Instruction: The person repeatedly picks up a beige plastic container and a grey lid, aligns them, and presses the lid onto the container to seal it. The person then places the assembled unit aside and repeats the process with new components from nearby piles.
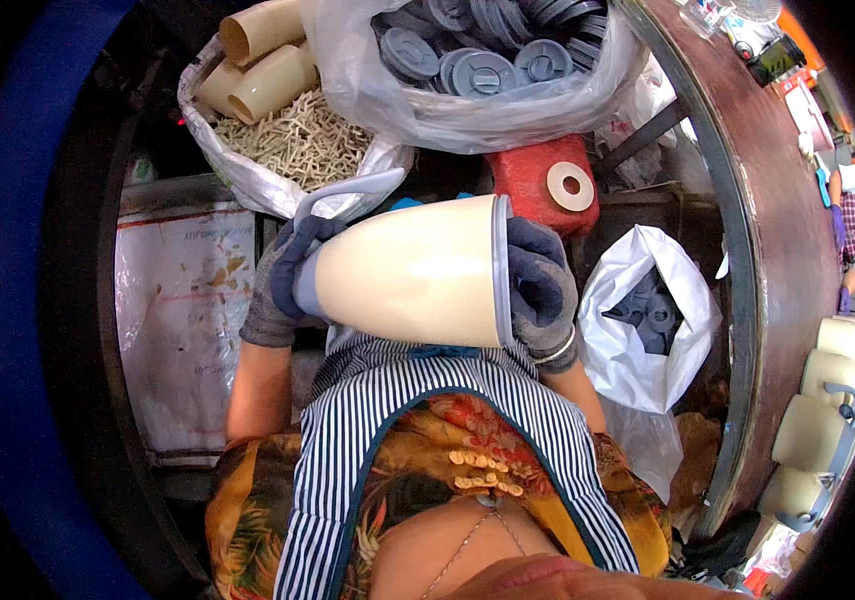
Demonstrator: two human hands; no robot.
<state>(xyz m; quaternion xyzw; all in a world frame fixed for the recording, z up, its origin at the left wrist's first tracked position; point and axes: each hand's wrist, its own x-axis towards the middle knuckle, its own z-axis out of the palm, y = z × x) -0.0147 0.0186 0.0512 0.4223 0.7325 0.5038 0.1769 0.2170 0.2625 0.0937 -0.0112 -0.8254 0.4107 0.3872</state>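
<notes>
Cream vessel [402, 268] lies on its side above the striped apron [322, 470], long axis roughly left–right, spanning both grips: left hand [292, 270] clasps its narrower grey end [308, 288], right hand [543, 290] its wide grey rim [502, 270], both hands in contact.

Cream jugs [809, 432] on brown table [782, 230]

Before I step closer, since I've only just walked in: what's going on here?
Someone in a striped apron is holding a cream vessel on its side. The gloved left hand is at its narrower grey end; the gloved right hand is at the wide, grey-rimmed end. Beyond are a clear bag of grey lids and a sack with cream tubes; a white bag of grey parts stands to the right.
</notes>
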